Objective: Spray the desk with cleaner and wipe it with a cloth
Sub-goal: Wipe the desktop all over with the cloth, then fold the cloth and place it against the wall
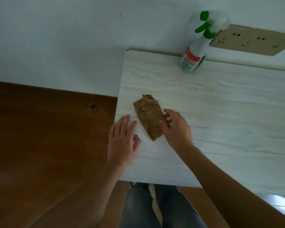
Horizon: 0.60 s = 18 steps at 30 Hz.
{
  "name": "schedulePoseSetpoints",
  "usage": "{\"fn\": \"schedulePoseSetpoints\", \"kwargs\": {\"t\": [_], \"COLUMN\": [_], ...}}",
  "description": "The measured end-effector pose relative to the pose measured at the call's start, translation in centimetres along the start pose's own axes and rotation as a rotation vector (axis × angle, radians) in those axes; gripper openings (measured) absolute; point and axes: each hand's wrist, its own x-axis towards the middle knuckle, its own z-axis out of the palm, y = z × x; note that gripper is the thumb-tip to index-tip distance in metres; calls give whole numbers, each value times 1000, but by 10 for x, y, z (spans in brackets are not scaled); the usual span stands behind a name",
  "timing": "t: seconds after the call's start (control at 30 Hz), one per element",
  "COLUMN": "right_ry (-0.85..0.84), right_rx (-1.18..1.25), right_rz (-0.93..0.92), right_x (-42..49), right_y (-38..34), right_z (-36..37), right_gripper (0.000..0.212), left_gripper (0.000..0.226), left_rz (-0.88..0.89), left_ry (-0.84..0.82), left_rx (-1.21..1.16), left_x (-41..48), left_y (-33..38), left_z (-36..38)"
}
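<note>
Near the middle of the frame, toward the left end of the table point(220, 112), the cloth point(147, 116) lay flat as a folded brown strip, slanting from upper left to lower right. The right hand point(176, 129) was at its right edge with bent fingers and the thumb laid on the fabric, apparently pinching that edge. That hold looked suited to dragging the cloth across the top, or to lifting and refolding it. The left hand point(122, 137) lay spread and flat on the table just left of the cloth, fingers straight and gripping nothing; I could not tell whether its forefinger touched the fabric. It probably steadied the person at the table's left edge.

The bottle point(192, 58) stood upright at the upper right of the frame, on the back edge of the table against the wall point(56, 38), well apart from both hands. Set down there, it suggested that spraying was finished or paused and wiping was the step in hand, though no wet patch showed on the pale wood grain.

Little stood in the way. The table right of the cloth carried only the bottle, which would need wiping around or moving. A socket plate point(253, 40) sat on the wall behind it. Brown floor point(39, 145) filled the left of the frame, and the person's legs point(155, 208) showed below the table's near edge.
</note>
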Motion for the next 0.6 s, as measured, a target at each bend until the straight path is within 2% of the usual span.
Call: {"fn": "schedulePoseSetpoints", "kwargs": {"t": [0.1, 0.23, 0.33, 0.43, 0.6], "right_ry": [-42, -52, -37, -72, -109], "right_rx": [2, 51, 65, 90, 133], "right_rz": [164, 263, 196, 123, 105], "right_x": [4, 7, 7, 1, -5], "right_y": [-5, -15, -17, -13, -8], "right_z": [1, 5, 9, 10, 3], "right_gripper": [38, 37, 32, 35, 36], "left_gripper": [50, 51, 50, 50, 50], "left_rz": [0, -4, 2, 13, 13], "left_ry": [23, 24, 28, 31, 28], "left_rx": [-9, -25, -16, -9, -9], "left_x": [0, 1, 1, 1, 2], "left_y": [1, 0, 0, -2, -1], "left_z": [-1, -1, -1, 1, 0]}}
